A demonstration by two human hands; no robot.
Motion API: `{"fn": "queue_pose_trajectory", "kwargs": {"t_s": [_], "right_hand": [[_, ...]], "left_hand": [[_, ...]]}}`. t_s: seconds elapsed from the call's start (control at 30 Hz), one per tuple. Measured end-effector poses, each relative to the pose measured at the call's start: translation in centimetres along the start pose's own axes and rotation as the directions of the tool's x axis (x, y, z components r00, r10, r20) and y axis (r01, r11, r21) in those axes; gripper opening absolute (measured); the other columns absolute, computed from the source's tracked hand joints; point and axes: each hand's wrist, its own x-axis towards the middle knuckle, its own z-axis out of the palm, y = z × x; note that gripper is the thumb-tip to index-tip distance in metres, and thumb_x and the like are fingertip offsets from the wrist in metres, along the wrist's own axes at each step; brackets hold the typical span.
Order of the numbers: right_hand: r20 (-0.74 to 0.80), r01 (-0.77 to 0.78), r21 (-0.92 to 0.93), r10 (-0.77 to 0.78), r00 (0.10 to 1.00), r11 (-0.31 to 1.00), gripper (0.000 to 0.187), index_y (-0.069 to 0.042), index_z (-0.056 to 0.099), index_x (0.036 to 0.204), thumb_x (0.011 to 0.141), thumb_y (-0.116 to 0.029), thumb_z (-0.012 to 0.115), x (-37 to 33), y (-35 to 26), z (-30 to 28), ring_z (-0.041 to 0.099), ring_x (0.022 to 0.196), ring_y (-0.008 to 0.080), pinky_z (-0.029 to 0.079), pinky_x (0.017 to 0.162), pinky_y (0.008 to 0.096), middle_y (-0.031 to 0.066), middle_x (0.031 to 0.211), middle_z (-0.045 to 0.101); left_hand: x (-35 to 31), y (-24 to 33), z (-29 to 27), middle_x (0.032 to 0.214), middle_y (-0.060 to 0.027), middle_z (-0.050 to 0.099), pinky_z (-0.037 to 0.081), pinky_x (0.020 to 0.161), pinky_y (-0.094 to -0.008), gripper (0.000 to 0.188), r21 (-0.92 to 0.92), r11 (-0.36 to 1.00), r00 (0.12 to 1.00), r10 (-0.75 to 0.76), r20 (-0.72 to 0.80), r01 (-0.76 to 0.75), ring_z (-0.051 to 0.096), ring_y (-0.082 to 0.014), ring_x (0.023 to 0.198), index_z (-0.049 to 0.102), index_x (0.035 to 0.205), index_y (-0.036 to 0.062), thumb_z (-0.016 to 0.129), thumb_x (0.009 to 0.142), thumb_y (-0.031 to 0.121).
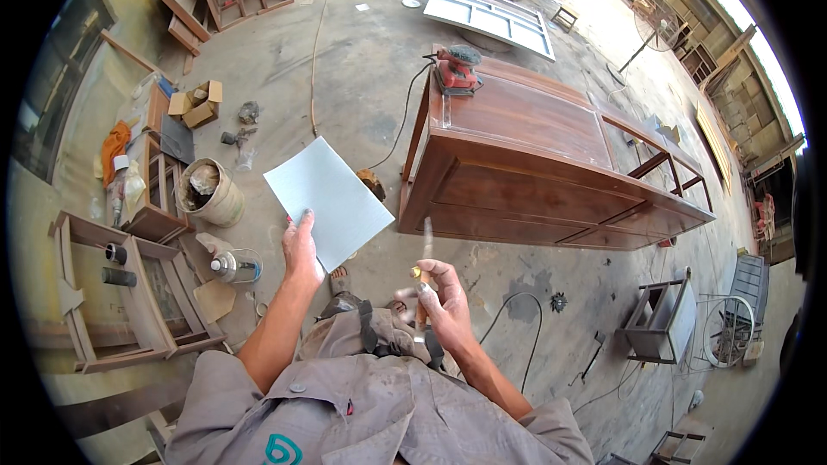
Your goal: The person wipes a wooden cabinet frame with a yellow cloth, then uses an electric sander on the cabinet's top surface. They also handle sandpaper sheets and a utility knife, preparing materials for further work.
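Observation:
My left hand (pixel 301 250) grips the lower edge of a flat, pale bluish-white sheet (pixel 332 198), possibly sandpaper. Its thumb lies on top of the sheet and the other fingers are mostly hidden. To the right, my right hand (pixel 445 300) is closed around a knife-like tool (pixel 427 245). The tool has a narrow upright blade, a yellow collar and a light handle below. Sheet and blade are apart. Beyond both hands, a reddish-brown wooden cabinet (pixel 508 189) lies on the floor. A red power sander (pixel 457 76) rests on its near left corner.
On the left are a bucket (pixel 226 207), a spray gun with a metal cup (pixel 226 267), a cardboard box (pixel 202 103) and wooden frames (pixel 177 293). A white panel (pixel 491 17) lies at the back. A small stool (pixel 668 319) is on the right. Cables and a hose cross the floor.

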Motion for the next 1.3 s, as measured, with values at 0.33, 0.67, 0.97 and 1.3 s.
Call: {"fn": "queue_pose_trajectory", "kwargs": {"t_s": [0.33,0.67,0.97,1.3], "right_hand": [[-0.019,0.092,-0.668,-0.141,0.99,0.738,0.034,0.001,0.052,0.134,0.101,-0.006,0.049,-0.4,-0.5,-0.1,0.062,0.075,0.0194,0.051,0.072,0.0332,0.0191,0.097,0.068],[-0.06,0.088,-0.672,-0.173,0.983,0.735,0.026,0.002,0.06,0.123,0.1,-0.01,0.055,-0.3,-0.2,-0.4,0.067,0.082,0.0216,0.053,0.077,0.0335,0.0174,0.095,0.068],[-0.104,-0.089,-0.555,0.037,0.994,0.827,0.025,0.001,0.06,0.122,0.102,-0.013,0.055,0.1,-0.6,-0.4,0.064,0.078,0.0123,0.052,0.073,0.0296,0.01,0.089,0.067],[-0.085,-0.075,-0.605,0.029,0.996,0.792,0.025,0.001,0.06,0.122,0.102,-0.013,0.054,0.4,-0.5,-0.1,0.062,0.074,0.0123,0.052,0.071,0.0294,0.0098,0.088,0.069]], "left_hand": [[0.2,-0.7,0.0,0.121,-0.0123,0.062,0.054,0.092,-0.0421,0.038,-0.01,0.999,0.999,-0.039,0.032,0.039,0.064,-0.0257,0.106,0.05,0.132,0.0014,0.054,0.101,0.023],[-0.2,-1.6,0.2,0.122,-0.0117,0.061,0.054,0.092,-0.042,0.039,-0.006,0.999,0.998,-0.034,0.059,0.034,0.064,-0.0251,0.107,0.05,0.132,0.001,0.056,0.101,0.023],[-0.3,-1.3,0.4,0.121,-0.0115,0.062,0.054,0.091,-0.0422,0.039,-0.004,0.999,0.999,-0.034,0.036,0.034,0.064,-0.0248,0.107,0.05,0.132,0.0019,0.056,0.101,0.024],[-0.6,-0.9,0.4,0.119,-0.0114,0.062,0.053,0.092,-0.0416,0.035,0.029,0.999,0.999,-0.034,-0.015,0.034,0.063,-0.0246,0.107,0.053,0.127,0.0018,0.056,0.101,0.025]]}}
